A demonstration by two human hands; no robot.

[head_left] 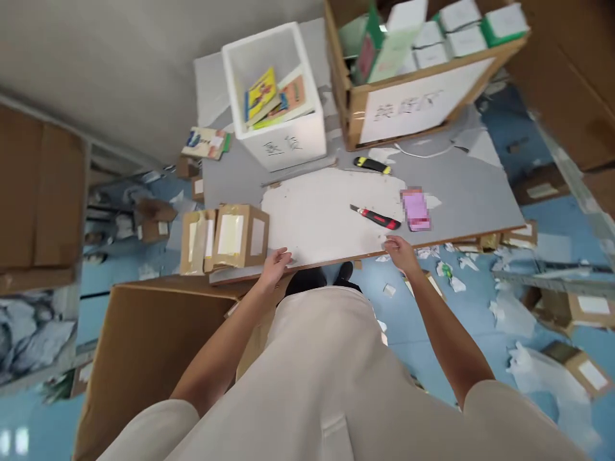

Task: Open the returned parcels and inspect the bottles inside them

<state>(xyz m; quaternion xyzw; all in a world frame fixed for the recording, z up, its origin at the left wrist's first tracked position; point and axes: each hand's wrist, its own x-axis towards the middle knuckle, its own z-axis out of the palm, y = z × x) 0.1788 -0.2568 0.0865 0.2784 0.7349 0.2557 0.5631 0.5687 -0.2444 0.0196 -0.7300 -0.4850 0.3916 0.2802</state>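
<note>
My left hand [275, 266] is at the table's front edge, by the left corner of a white board [317, 214]. Its fingers are loosely bent and no object shows in them. At the same edge, my right hand [401, 252] touches the board's right corner area, also with nothing seen in its fingers. Just above it lies a red and black utility knife [379, 218] with its blade out. A pink, blurred-out item [416, 209] lies right of that knife. Farther back is a yellow and black utility knife [372, 165].
Cardboard boxes [241, 235] stand left of my left hand. Behind are a white bin [288, 144] with booklets and a large carton [353, 118] of white and green boxes. A big open carton [139, 358] is at lower left. Paper scraps litter the blue floor [432, 326].
</note>
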